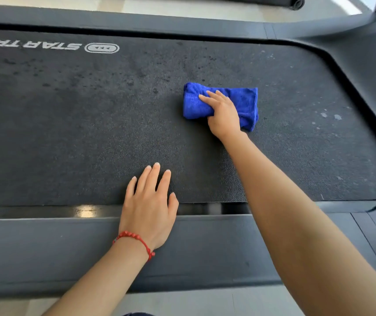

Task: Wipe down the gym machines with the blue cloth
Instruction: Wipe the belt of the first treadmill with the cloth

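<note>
Head view: the right hand (223,115) presses the folded blue cloth (244,103) onto the treadmill belt (68,133), fingers curled over it. Left hand (150,206) lies flat, fingers spread, across the belt's near edge.

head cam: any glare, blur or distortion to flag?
Head view: a glare patch on the glossy strip beside the belt; wide-angle bend curves the side rail edges; cloth and both hands sharp; logo slightly soft toward the left edge.

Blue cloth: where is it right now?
In the head view, the blue cloth lies right of centre on the treadmill belt, under the right hand.
</note>
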`<state>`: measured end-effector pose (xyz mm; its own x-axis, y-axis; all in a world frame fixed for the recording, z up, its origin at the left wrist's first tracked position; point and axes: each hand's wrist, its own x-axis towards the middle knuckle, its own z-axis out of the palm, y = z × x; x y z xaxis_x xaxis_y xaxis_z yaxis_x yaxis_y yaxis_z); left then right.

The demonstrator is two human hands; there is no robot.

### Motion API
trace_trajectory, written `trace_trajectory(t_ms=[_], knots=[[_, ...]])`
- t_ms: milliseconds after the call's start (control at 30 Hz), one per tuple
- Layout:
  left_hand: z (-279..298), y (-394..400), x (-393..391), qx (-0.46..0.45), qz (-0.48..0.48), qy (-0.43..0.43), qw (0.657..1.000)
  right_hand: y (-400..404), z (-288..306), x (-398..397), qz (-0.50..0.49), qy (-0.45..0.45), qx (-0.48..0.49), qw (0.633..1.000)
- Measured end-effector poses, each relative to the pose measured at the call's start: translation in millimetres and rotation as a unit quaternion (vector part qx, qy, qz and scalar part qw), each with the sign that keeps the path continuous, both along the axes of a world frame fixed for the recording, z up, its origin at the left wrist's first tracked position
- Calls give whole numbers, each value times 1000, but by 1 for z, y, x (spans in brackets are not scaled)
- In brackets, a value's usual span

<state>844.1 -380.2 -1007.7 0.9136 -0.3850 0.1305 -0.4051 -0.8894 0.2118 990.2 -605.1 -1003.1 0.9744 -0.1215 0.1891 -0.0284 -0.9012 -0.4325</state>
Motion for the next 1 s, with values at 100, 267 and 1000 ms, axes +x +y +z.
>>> trace_trajectory(t_ms=[100,267,1000], knots=[[-1,0,1,-3,-2,-2,1000,6,1,-23,2,-1,4,1000],[0,0,1,-4,-11,10,1000,18,1,-67,14,2,13,1000],[6,-2,-3,-7,-13,44,999,28,12,-201,75,50,45,995]])
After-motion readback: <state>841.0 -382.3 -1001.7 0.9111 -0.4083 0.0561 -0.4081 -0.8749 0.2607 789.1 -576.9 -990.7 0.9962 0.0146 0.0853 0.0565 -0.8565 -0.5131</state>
